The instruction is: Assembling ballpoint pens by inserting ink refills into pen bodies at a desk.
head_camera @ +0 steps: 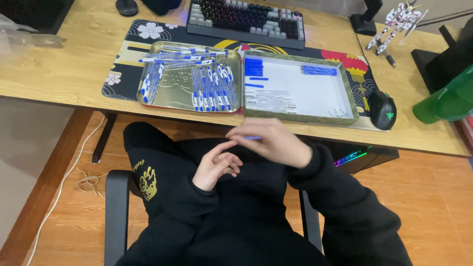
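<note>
While the person sits back from the bench [74,74], both hands hang over the lap rather than over the work. The right hand [276,143] is curled, and its fingertips pinch a small blue piece [252,138], probably a pen part, held level in front of the body. The left hand [217,165] lies just beneath it, loosely cupped with palm up and fingers half bent, gripping nothing I can make out; it sits as if to steady or catch the little piece, though that is my reading.

Above them, at the bench's near edge, two containers sit side by side and touching. The metal tray [170,98] on the left carries blue-and-white pens [214,88] in loose rows, more scattered along its far rim. The white shallow box [315,93] on the right keeps parts sorted: blue bits stacked in its far corners, clear tubes [268,101] ranged along its left side, so each kind is within easy reach.

A keyboard [246,19] lies behind them, a black mouse [383,109] just right of the box, and a green bottle [446,101] at the far right.
</note>
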